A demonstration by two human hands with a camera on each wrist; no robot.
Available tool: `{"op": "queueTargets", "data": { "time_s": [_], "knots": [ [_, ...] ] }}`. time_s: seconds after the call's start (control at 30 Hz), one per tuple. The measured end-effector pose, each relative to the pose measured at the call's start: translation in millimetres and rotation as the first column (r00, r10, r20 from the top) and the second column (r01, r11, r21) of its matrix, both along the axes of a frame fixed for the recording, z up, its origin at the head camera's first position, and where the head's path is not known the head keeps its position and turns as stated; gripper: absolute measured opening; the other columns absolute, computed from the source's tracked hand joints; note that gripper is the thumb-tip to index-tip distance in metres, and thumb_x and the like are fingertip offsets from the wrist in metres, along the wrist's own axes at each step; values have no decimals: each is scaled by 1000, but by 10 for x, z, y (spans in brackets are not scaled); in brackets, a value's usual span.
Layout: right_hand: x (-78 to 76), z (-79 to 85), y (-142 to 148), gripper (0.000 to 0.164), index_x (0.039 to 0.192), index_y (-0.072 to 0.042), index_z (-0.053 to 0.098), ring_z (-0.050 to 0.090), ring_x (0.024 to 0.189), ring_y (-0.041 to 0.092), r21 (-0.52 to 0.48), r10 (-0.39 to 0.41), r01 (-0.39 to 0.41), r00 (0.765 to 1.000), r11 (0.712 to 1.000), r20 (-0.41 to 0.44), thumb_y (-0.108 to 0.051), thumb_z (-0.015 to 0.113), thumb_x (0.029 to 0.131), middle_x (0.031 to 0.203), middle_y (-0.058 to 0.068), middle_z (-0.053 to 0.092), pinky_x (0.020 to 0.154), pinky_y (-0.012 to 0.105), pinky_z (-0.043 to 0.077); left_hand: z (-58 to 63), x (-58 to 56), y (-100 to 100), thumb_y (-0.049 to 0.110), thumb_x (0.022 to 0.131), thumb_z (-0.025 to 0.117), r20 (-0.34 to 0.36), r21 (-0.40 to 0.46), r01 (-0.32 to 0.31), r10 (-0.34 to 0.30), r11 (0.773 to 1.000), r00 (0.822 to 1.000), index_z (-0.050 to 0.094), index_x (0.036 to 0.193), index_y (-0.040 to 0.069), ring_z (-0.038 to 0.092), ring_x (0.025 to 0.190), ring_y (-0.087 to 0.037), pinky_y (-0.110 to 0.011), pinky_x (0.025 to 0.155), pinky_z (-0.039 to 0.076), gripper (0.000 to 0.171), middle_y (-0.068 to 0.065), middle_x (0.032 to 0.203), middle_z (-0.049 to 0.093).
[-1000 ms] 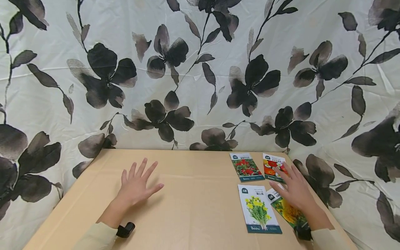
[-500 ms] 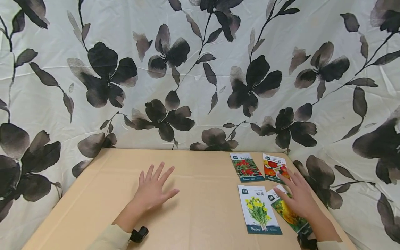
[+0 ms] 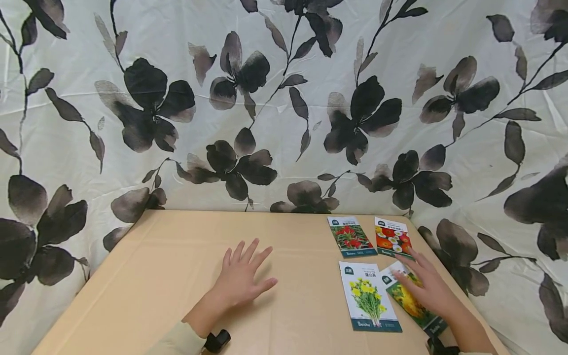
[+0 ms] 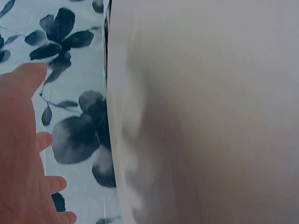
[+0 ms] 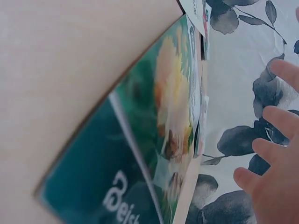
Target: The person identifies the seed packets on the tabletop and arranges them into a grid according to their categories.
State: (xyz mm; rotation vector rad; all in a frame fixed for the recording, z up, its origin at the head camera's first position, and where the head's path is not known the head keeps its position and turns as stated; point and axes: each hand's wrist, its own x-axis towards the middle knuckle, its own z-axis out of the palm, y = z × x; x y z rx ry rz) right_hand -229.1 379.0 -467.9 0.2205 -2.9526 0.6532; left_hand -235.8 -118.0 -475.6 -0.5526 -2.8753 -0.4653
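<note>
My left hand is over the middle of the table with fingers spread, holding nothing; its shadow falls on the tabletop in the left wrist view. My right hand, fingers extended, hovers at the right side above a tilted seed packet with golden-yellow flowers, partly covering it in the head view. Left of that lies a white seed packet with yellow flowers on green stems. Behind them are a seed packet with spiky red flowers and another with red, orange and white blooms, its lower corner near my right fingertips.
The light wood-toned table narrows toward its back edge. A white cloth with dark floral print hangs behind it and along its sides. A black band device sits on my left wrist, beside a cream sleeve.
My left hand has moved right and slightly nearer to me across the table. My right hand has drifted a little right and toward me, uncovering more of the back right packet. The packets lie unmoved.
</note>
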Motion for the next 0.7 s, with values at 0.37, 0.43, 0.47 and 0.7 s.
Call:
{"op": "queueTargets", "data": {
  "time_s": [0.37, 0.43, 0.47, 0.7],
  "knots": [
    [100, -42, 27, 69, 148, -13, 53, 15, 149, 58, -25, 30, -29, 999, 999, 40, -50, 70, 93, 163, 28, 28, 100, 86, 20, -52, 93, 395, 65, 95, 57, 42, 48, 80, -82, 996, 996, 40, 157, 33, 24, 152, -51, -73, 116, 18, 72, -13, 167, 30],
    [116, -52, 39, 69, 147, -12, 55, 17, 148, 59, -24, 31, -30, 998, 999, 47, -51, 71, 92, 162, 28, 29, 100, 86, 20, -56, 108, 472, 65, 95, 56, 60, 61, 93, -96, 994, 994, 40, 157, 33, 24, 153, -50, -73, 116, 18, 72, -13, 168, 30],
    [125, -57, 47, 68, 146, -12, 56, 18, 148, 59, -22, 32, -31, 998, 999, 51, -51, 71, 92, 162, 28, 30, 100, 85, 21, -56, 117, 513, 65, 95, 56, 68, 67, 100, -105, 993, 992, 40, 157, 32, 24, 153, -50, -73, 116, 18, 72, -13, 168, 30],
    [181, -103, 107, 63, 141, -13, 61, 32, 141, 58, 2, 48, -48, 995, 999, 84, -52, 71, 92, 160, 27, 35, 100, 81, 32, -91, 168, 827, 67, 96, 52, 85, 41, 155, -158, 987, 984, 44, 155, 30, 25, 152, -48, -71, 116, 23, 70, -11, 165, 35]
  ]
}}
